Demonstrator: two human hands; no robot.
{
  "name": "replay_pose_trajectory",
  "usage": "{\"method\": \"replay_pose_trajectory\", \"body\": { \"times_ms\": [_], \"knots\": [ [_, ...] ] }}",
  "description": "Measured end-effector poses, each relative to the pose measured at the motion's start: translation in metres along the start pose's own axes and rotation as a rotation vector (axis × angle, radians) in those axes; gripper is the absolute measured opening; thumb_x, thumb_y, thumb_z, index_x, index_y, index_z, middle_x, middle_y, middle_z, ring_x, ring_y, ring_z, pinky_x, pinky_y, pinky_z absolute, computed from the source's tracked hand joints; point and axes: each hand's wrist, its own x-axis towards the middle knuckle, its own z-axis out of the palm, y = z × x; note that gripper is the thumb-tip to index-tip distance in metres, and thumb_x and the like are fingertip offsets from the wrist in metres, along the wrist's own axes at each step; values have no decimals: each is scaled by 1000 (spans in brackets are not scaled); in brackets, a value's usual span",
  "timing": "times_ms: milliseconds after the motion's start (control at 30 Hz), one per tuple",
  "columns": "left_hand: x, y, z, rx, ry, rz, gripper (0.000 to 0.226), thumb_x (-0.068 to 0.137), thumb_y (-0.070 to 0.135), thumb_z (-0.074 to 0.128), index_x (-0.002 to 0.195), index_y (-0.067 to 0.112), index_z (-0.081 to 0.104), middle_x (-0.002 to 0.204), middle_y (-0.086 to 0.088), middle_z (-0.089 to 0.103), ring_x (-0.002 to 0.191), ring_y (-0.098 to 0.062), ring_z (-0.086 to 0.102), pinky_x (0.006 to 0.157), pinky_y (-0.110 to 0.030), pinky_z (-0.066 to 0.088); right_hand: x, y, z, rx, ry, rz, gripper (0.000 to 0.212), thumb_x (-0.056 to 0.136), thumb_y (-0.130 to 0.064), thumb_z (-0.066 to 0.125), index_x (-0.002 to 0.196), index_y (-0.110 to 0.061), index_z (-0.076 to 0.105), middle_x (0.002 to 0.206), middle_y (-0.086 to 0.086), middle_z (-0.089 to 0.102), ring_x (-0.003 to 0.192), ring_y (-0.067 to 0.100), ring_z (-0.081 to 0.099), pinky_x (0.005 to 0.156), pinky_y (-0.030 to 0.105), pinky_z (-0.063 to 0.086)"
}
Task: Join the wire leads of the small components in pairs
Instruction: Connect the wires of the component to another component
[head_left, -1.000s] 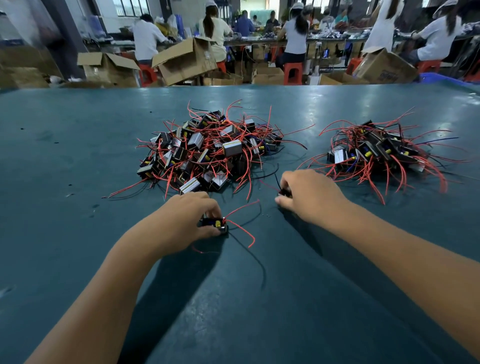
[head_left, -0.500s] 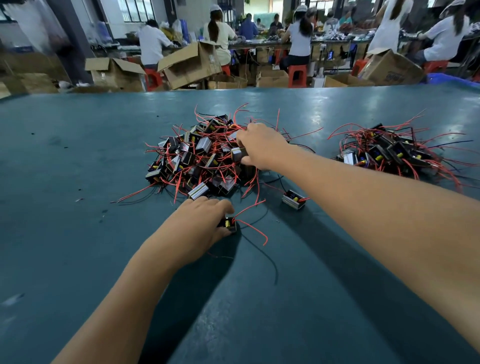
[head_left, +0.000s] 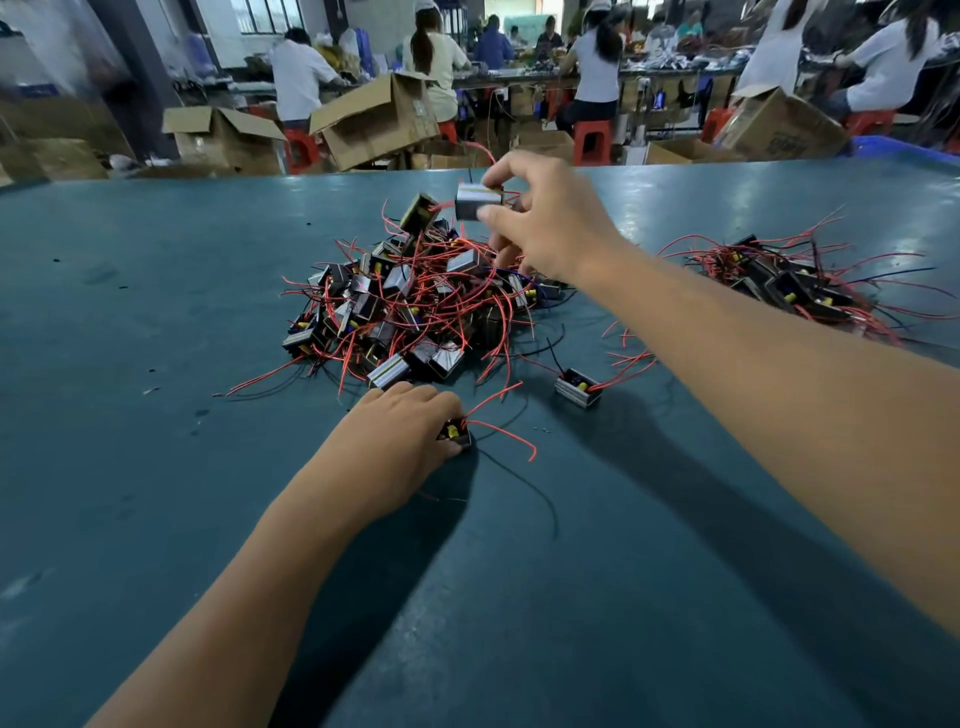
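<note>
head view: the right hand (head_left: 550, 223) pinches one small component (head_left: 478, 202) between thumb and fingertips and holds it lifted above the far side of the big pile (head_left: 410, 306), which lies near the middle of the green table (head_left: 156, 312). its red lead runs up behind the fingers. a second component (head_left: 420, 212) hangs in the air just beside it, and i think their wires are tangled together. the left hand (head_left: 400, 441) rests on the table at the near side of the pile, with its fingers curled around another component (head_left: 456, 433). the red lead (head_left: 498, 434) and the black lead (head_left: 524, 488) of this one lie loose on the table toward the near edge.

a risk, as i judge it: the hooked component can fall off during the lift and drop back into the pile, or it can pull more pieces out and scatter them. the reason would be the many crossed wires. the thin leads can also bend or slip from the fingers when they are twisted.

each component is a small dark block with silver sides and a yellow part, with thin red and black leads. one single component (head_left: 577, 388) lies alone between the pile and the right forearm. a second heap (head_left: 789, 280) lies toward the right edge.
</note>
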Motion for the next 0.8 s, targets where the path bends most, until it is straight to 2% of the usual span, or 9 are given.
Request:
{"method": "replay_pose_trajectory", "body": {
  "times_ms": [100, 133, 267, 333, 400, 500, 633, 700, 800],
  "knots": [
    [1, 1, -1, -18, -2, -14, 30, 100, 45, 51, 125, 29, 52, 119, 8, 57, 115, -18, 48, 95, -32, 35, -11, 13, 0, -197, -137, -19, 19, 92, -10, 62, 107, -21, 62, 77, 10, 70, 61, 22, 70, 50, 32, 56],
    [1, 1, -1, -20, -7, -19, 30, 100, 46, 51, 125, 29, 53, 119, 8, 57, 114, -19, 49, 95, -32, 36, -14, 18, -1, -191, -155, 2, 19, 91, -12, 62, 107, -22, 63, 76, 10, 68, 62, 27, 68, 52, 34, 57],
    [1, 1, -1, -48, 8, -22, 32, 98, 48, 52, 122, 27, 56, 116, 8, 58, 111, -18, 51, 92, -31, 38, -18, 29, -3, 141, -65, 104, 19, 89, -13, 64, 107, -18, 65, 81, 13, 62, 76, 31, 66, 63, 43, 62],
    [1, 3, -2, -166, 112, -48, 34, 97, 45, 56, 121, 22, 59, 113, 7, 59, 107, -16, 54, 90, -29, 41, -20, 32, -4, 204, -43, 103, 15, 90, -14, 64, 105, -18, 66, 81, 17, 61, 82, 38, 67, 67, 45, 62],
    [2, 6, -5, -325, 306, -89, 32, 97, 37, 60, 122, 18, 59, 110, 6, 60, 100, -15, 56, 90, -33, 48, -26, 31, -4, 225, -65, 62, 11, 91, -17, 64, 102, -17, 66, 77, 21, 56, 73, 34, 62, 68, 46, 62],
    [4, 11, -9, -477, 535, -175, 38, 95, 30, 65, 129, 17, 54, 115, 6, 55, 100, -16, 58, 92, -42, 52, -37, 23, -6, 283, -87, -18, 8, 91, -17, 65, 99, -16, 64, 72, 24, 48, 69, 27, 53, 68, 45, 62],
    [3, 11, -10, -638, 594, -233, 59, 94, 38, 66, 145, 24, 41, 133, 7, 51, 111, -23, 61, 97, -47, 51, -57, 8, -8, 447, -193, -104, 10, 91, -11, 66, 95, -20, 64, 78, 10, 59, 74, 17, 58, 66, 36, 60],
    [3, 11, -13, -695, 618, -228, 56, 94, 38, 66, 143, 27, 42, 128, 9, 56, 101, -22, 65, 91, -46, 54, -68, 4, -7, 471, -254, -142, 11, 92, -9, 66, 96, -19, 64, 78, -2, 64, 78, 12, 63, 68, 34, 60],
    [3, 12, -16, -674, 666, -183, 39, 93, 32, 68, 129, 25, 57, 112, 11, 59, 89, -14, 63, 80, -43, 57, -78, 2, -7, 480, -213, -143, 12, 92, -4, 64, 96, -16, 62, 79, 0, 64, 77, 15, 63, 70, 35, 60]
  ]
}}
